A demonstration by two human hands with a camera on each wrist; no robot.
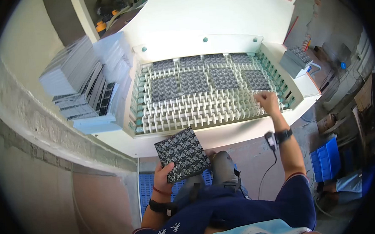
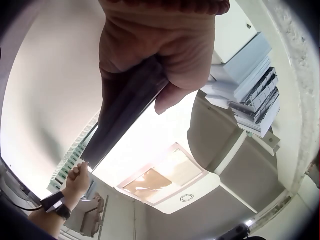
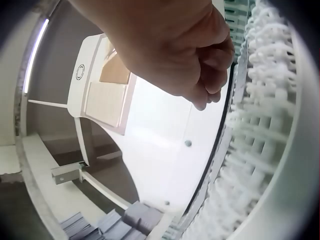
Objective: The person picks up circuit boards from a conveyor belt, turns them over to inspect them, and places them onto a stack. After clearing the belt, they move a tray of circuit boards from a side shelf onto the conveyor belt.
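Note:
My left hand (image 1: 161, 177) grips a stack of dark printed circuit boards (image 1: 184, 154) by its lower left corner, thumb over the patterned top face. In the left wrist view the stack (image 2: 127, 107) is seen edge-on, between thumb and fingers. Over the right end of a conveyor of white rollers (image 1: 195, 112), my right hand (image 1: 268, 102) has its fingers curled, with nothing visible in them. Just beyond it lies a circuit board (image 1: 255, 80), last in the nearer row on the rollers. In the right wrist view the curled fingers (image 3: 212, 75) hang beside the rollers.
Two rows of boards (image 1: 194, 81) lie on the rollers, under the white machine cover (image 1: 203, 18). Stacked pale sheets and boards (image 1: 81, 80) stand at the conveyor's left. Another stack (image 1: 295, 62) sits at its right. A blue crate (image 1: 325, 159) is at the lower right.

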